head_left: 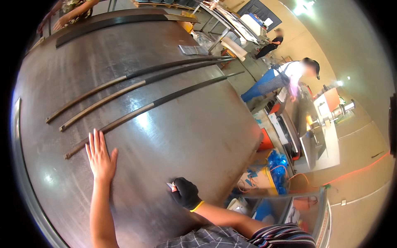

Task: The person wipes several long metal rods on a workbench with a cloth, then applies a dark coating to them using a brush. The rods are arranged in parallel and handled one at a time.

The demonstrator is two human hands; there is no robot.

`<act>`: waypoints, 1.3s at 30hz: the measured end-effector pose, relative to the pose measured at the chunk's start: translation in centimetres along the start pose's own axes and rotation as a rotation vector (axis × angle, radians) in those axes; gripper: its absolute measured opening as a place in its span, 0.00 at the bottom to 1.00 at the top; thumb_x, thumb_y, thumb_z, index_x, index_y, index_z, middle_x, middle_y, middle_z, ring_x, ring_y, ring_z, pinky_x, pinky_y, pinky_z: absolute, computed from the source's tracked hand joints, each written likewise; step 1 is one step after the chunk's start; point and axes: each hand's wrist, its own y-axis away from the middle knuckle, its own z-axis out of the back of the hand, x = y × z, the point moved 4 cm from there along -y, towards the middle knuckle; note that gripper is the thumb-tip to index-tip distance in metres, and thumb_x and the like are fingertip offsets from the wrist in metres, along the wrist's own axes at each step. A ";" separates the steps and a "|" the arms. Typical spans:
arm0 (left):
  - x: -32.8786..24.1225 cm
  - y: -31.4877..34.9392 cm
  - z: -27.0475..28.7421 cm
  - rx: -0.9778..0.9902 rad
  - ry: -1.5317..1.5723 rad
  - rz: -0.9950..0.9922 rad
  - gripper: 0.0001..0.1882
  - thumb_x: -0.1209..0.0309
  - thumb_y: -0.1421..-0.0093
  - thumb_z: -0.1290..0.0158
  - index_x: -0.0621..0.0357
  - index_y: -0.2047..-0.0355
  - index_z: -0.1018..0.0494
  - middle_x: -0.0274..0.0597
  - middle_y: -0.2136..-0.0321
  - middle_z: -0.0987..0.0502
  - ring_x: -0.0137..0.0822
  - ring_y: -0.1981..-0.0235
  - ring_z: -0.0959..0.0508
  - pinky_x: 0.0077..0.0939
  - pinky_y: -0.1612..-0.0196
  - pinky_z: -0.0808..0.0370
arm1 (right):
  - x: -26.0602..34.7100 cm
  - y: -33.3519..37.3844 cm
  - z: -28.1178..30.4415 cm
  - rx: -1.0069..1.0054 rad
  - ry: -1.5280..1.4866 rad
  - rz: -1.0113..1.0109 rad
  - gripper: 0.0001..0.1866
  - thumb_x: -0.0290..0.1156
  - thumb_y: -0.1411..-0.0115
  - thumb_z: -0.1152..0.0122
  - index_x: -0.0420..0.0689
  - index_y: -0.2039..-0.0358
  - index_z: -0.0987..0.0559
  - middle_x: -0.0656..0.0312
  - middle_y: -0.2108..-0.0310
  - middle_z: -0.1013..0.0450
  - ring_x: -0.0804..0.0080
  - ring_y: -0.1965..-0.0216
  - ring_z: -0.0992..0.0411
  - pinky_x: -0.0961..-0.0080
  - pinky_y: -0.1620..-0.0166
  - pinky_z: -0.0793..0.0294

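Note:
My left hand [101, 159] is bare and lies flat on the large grey metal-topped table [186, 136]. Its fingers are stretched out, and the fingertips reach the nearest long bar [128, 113], which is brown at one end and black along the other. My right hand [187, 193] wears a black glove with a yellow cuff, fingertips uncovered. It is closed around a small knife [169, 185]; only the short pointed blade shows, just over the tabletop. Two more long bars, a middle one [111, 99] and a farther one [93, 91], lie roughly alongside the nearest.
A wide dark strip [109, 28] lies along the table's far side, near a person's arms [70, 15]. Papers [192, 50] rest at the far right edge. To the right, a person in an apron [285, 78] bends over a machine [302, 111]. Shelved bins [264, 211] stand close by my right arm.

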 end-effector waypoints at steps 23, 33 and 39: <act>-0.4 7.2 -1.1 -0.141 0.087 0.175 0.36 0.60 0.42 0.47 0.48 0.35 0.46 0.35 0.32 0.50 0.40 0.31 0.55 0.52 0.33 0.61 | 0.6 1.6 -0.3 0.007 0.046 -0.045 0.03 0.29 0.46 0.46 0.45 0.73 0.30 0.58 0.74 0.29 0.56 0.76 0.29 0.65 0.75 0.30; -0.3 7.6 -0.5 -0.135 0.246 0.229 0.25 0.68 0.48 0.41 0.51 0.48 0.28 0.31 0.44 0.30 0.37 0.41 0.35 0.46 0.35 0.54 | 1.3 0.8 -0.5 0.058 0.158 -0.103 0.07 0.29 0.48 0.47 0.48 0.67 0.26 0.61 0.75 0.29 0.59 0.75 0.28 0.66 0.73 0.29; 0.0 7.4 -0.2 -0.165 0.298 0.219 0.22 0.71 0.50 0.40 0.50 0.53 0.25 0.32 0.54 0.25 0.37 0.47 0.31 0.43 0.36 0.51 | 0.8 1.2 -0.9 0.060 0.141 -0.053 0.05 0.31 0.46 0.44 0.46 0.72 0.29 0.56 0.72 0.28 0.55 0.76 0.29 0.64 0.75 0.30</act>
